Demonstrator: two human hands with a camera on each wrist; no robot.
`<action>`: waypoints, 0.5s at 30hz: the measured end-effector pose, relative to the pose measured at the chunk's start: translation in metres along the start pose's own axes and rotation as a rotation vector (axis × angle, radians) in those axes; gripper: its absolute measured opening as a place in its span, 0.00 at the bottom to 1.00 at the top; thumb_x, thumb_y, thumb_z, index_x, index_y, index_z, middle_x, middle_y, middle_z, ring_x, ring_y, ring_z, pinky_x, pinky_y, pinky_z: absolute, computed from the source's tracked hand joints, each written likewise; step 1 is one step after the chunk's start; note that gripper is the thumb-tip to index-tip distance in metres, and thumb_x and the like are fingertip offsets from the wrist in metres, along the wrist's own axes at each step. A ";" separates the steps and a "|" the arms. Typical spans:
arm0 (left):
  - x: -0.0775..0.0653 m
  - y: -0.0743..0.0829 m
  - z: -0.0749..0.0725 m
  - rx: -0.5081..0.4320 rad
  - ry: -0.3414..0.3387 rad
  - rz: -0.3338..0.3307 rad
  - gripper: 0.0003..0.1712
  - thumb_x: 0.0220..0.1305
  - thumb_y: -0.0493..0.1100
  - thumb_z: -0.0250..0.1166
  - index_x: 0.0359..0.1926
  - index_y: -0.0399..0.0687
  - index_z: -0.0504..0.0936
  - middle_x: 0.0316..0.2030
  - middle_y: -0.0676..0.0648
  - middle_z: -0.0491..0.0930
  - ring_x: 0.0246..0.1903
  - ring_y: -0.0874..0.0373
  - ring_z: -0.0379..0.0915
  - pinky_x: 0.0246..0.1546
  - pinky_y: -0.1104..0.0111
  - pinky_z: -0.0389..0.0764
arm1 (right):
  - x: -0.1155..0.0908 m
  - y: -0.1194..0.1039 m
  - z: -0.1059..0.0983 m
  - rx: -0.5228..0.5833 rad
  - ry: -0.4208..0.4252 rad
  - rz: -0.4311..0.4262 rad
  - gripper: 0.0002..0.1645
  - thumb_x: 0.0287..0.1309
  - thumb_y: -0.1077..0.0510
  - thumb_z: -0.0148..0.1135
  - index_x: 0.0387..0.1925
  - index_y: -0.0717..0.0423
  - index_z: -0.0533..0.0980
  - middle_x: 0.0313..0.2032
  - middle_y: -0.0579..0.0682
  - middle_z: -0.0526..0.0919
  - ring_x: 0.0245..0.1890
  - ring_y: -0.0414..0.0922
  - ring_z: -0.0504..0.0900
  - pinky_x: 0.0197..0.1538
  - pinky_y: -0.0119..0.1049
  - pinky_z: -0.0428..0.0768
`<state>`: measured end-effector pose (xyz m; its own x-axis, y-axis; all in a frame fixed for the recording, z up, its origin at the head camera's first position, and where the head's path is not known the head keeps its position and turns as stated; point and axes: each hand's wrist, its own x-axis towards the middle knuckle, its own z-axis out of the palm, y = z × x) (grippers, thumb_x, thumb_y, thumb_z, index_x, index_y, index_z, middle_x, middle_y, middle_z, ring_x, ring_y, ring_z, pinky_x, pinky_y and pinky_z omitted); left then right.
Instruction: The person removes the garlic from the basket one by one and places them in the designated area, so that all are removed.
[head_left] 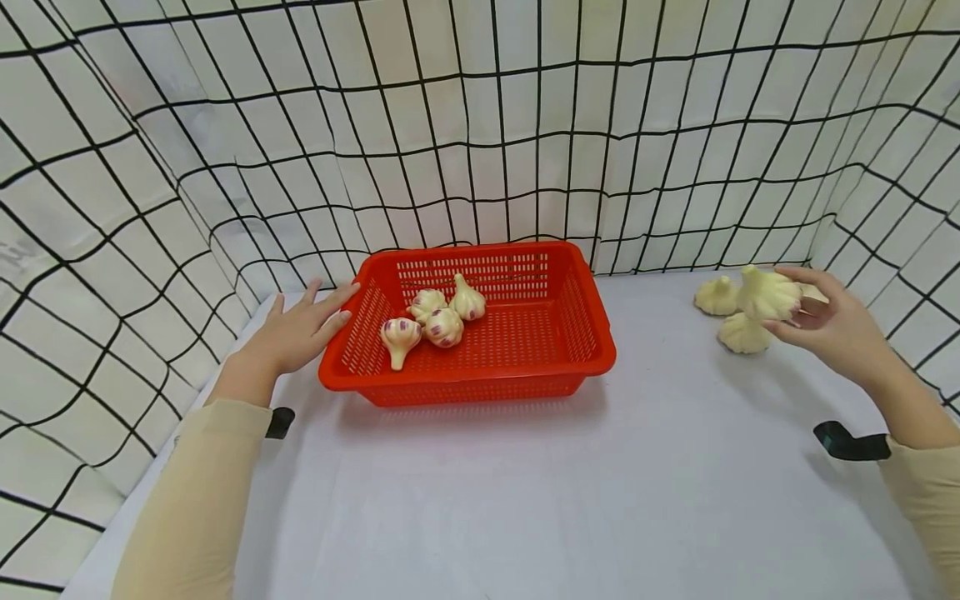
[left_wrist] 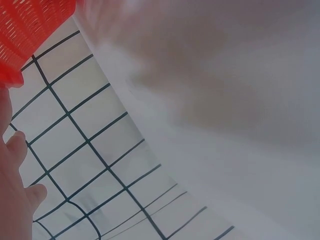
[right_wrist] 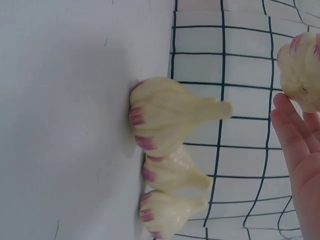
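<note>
Black netting (head_left: 538, 68) borders the white table (head_left: 480, 492), left hand (head_left: 302, 331) spread at a red basket (head_left: 480, 374), right hand (head_left: 843, 325) pinching garlic (head_left: 765, 293).

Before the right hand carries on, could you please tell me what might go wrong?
The right hand holds a garlic bulb with its fingertips, so it might slip. The loose bulbs close by could be knocked and roll. The left hand is at the rim of the red basket, so a push might shift it.
</note>
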<state>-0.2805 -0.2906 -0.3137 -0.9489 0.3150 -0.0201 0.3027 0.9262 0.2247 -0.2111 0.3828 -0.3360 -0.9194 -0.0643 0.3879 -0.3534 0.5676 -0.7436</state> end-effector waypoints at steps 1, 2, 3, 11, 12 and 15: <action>0.000 0.000 0.000 -0.001 0.002 -0.001 0.40 0.79 0.68 0.36 0.83 0.57 0.46 0.78 0.34 0.53 0.78 0.32 0.28 0.68 0.31 0.22 | -0.001 0.001 -0.001 0.001 0.006 0.011 0.43 0.58 0.74 0.68 0.71 0.46 0.67 0.58 0.32 0.65 0.44 0.25 0.74 0.39 0.14 0.73; 0.000 0.000 0.001 -0.002 0.004 -0.002 0.40 0.79 0.68 0.36 0.83 0.57 0.47 0.78 0.35 0.53 0.78 0.32 0.28 0.68 0.31 0.22 | -0.001 0.003 -0.003 0.005 0.010 0.018 0.43 0.58 0.74 0.68 0.70 0.44 0.68 0.57 0.32 0.65 0.44 0.25 0.74 0.39 0.14 0.73; 0.000 0.000 0.001 -0.001 0.006 -0.001 0.40 0.79 0.68 0.36 0.83 0.57 0.47 0.78 0.34 0.53 0.78 0.32 0.28 0.68 0.31 0.22 | -0.002 0.006 -0.004 0.012 0.010 0.026 0.43 0.58 0.74 0.68 0.70 0.42 0.68 0.58 0.32 0.65 0.45 0.23 0.74 0.39 0.14 0.73; 0.000 -0.002 0.001 0.007 0.003 0.000 0.41 0.79 0.68 0.35 0.83 0.58 0.46 0.78 0.35 0.52 0.78 0.32 0.27 0.68 0.31 0.22 | -0.009 0.025 -0.015 -0.054 0.024 0.099 0.42 0.63 0.68 0.69 0.72 0.40 0.63 0.62 0.38 0.63 0.49 0.17 0.68 0.47 0.10 0.71; 0.000 -0.002 0.001 0.008 0.001 0.001 0.41 0.79 0.68 0.35 0.83 0.58 0.46 0.78 0.35 0.52 0.78 0.32 0.27 0.68 0.31 0.22 | -0.010 0.027 -0.016 -0.058 0.029 0.106 0.42 0.64 0.67 0.68 0.72 0.40 0.62 0.63 0.39 0.62 0.50 0.17 0.68 0.47 0.10 0.71; 0.000 -0.003 0.001 0.011 -0.002 0.004 0.41 0.79 0.68 0.34 0.83 0.58 0.46 0.78 0.35 0.52 0.78 0.32 0.27 0.68 0.31 0.21 | -0.013 0.033 -0.018 -0.067 0.038 0.116 0.42 0.65 0.66 0.68 0.75 0.44 0.60 0.63 0.42 0.62 0.51 0.18 0.68 0.47 0.09 0.70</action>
<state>-0.2814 -0.2925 -0.3155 -0.9475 0.3191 -0.0217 0.3074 0.9271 0.2144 -0.2073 0.4172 -0.3560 -0.9458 0.0355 0.3229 -0.2318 0.6229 -0.7472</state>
